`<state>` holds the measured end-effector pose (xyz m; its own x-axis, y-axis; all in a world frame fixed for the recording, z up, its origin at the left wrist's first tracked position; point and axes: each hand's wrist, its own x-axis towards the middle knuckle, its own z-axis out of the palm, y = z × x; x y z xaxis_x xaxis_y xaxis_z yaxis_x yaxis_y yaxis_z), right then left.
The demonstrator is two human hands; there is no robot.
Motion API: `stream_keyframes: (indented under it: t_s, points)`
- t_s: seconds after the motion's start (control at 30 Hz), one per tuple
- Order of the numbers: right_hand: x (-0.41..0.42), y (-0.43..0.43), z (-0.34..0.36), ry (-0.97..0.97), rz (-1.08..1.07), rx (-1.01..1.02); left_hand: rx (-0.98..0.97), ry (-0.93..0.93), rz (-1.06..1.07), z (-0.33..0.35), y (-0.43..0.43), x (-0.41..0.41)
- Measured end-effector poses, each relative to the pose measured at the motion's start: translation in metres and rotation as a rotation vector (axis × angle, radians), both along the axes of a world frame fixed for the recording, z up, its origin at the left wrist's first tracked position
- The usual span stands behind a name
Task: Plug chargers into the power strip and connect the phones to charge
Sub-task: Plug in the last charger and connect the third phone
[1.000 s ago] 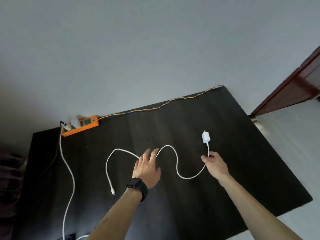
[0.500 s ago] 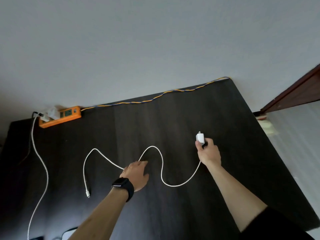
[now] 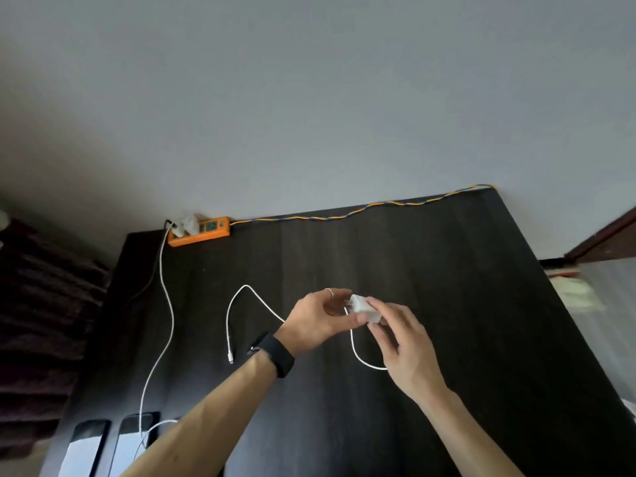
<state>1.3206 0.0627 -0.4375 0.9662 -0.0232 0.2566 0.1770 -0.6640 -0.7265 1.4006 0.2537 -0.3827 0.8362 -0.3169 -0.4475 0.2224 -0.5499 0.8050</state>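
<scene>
Charger [image 3: 364, 309] pinched by both hands, left [image 3: 316, 320], right [image 3: 402, 342] | light rigid block, grip flat sides | cable [image 3: 241, 297] limp, trails on desk [image 3: 447, 270]

Dark wood surface [image 3: 447, 304] against a plain grey wall [image 3: 309, 98]
Dim light; brown door frame [image 3: 605, 239] at right, dark slatted furniture [image 3: 44, 304] at left

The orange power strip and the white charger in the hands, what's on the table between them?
Head view: bare dark tabletop between the orange power strip and the white charger.
</scene>
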Motion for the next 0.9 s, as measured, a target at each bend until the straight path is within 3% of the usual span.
stream_keyframes:
  t_s: [0.1,0.2,0.27,0.37,0.47,0.73,0.83,0.9]
  points:
    - [-0.001,0.014,0.019,-0.082,-0.007,-0.119,-0.002,-0.112,0.070,0.012,0.006,-0.014]
    - [-0.008,0.030,0.030,-0.035,-0.138,0.035,-0.023,-0.217,0.142,0.024,0.021,-0.022]
    - [-0.013,0.046,0.038,0.132,-0.275,0.338,-0.033,-0.270,0.146,0.033,0.034,-0.021]
    - [-0.010,0.077,0.049,0.561,-0.281,0.985,-0.096,-0.255,0.145,0.043,0.059,-0.018]
    - [-0.001,0.108,0.058,0.709,-0.122,1.275,-0.184,-0.192,0.147,0.045,0.088,-0.017]
    - [0.039,0.188,0.068,0.703,-0.025,1.281,-0.337,-0.127,0.138,0.024,0.175,-0.001]
    - [0.059,0.216,0.061,0.708,-0.019,1.144,-0.225,-0.155,0.155,-0.003,0.209,0.013]
    - [0.080,0.236,0.053,0.688,-0.062,1.028,-0.010,-0.239,0.197,-0.025,0.237,0.027]
